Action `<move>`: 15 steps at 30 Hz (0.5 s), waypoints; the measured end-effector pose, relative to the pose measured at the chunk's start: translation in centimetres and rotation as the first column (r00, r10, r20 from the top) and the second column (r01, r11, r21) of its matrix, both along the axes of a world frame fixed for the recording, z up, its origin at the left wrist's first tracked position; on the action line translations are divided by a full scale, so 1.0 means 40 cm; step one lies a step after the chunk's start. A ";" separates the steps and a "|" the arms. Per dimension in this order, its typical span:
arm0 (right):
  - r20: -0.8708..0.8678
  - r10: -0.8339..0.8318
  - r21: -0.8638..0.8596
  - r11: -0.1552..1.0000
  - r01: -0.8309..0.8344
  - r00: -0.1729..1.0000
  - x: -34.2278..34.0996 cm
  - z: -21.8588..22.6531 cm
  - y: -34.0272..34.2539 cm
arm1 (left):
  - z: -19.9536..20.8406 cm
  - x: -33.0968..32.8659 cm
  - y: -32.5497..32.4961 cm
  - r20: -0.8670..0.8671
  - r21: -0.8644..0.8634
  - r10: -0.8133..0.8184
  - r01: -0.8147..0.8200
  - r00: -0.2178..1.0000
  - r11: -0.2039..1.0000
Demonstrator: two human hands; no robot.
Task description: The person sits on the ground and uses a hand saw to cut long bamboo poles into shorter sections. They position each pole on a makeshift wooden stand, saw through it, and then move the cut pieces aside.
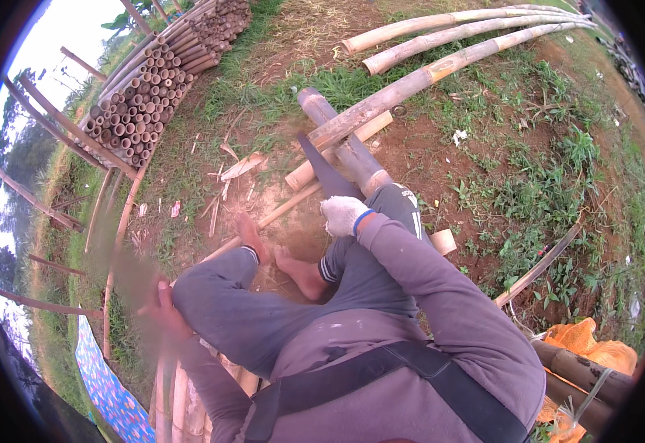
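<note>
My right hand [345,215], in a white knit glove with a blue cuff, is closed at the near end of a dark, broad blade that looks like a handsaw [326,171]. Its handle is hidden by the glove. The blade points away from me, its far end near the cut end of a long bamboo pole [381,100]; whether they touch I cannot tell. That pole lies across a thicker bamboo piece [357,159] on the ground. My bare left hand [169,310] is out to the left beside my knee, smeared by motion. A blurred greenish-brown streak [112,269] runs beside it.
Stacked bamboo poles [134,111] stand at the far left. More long poles [440,29] lie at the back right. Bamboo lengths [178,399] lie by my left side. Orange netting [595,347] and dark poles [577,365] are at the near right.
</note>
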State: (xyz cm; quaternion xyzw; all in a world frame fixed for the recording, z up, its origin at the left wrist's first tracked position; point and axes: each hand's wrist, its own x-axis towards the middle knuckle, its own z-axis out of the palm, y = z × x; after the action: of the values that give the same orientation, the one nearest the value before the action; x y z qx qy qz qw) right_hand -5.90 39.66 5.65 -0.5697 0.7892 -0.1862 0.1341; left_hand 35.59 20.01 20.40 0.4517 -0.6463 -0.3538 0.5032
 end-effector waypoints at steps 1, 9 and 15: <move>-0.005 0.022 -0.005 1.000 -0.022 1.000 0.018 0.029 0.005 | 0.020 0.004 0.009 0.089 -0.032 -0.018 0.021 0.996 0.999; -0.060 0.148 -0.014 0.989 -0.149 0.987 0.097 0.175 0.103 | 0.002 -0.119 -0.051 0.084 0.007 -0.223 0.223 0.971 0.975; -0.036 0.186 -0.110 0.976 -0.189 0.982 0.183 0.279 0.284 | 0.122 -0.191 -0.169 0.235 0.029 -0.443 0.450 0.865 0.893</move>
State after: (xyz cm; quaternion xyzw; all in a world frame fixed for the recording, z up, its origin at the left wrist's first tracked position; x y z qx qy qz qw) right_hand 1.42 51.04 16.81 -0.6505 0.7219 -0.2098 0.1086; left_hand 27.96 13.24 25.26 0.3219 -0.7929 -0.3955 0.3336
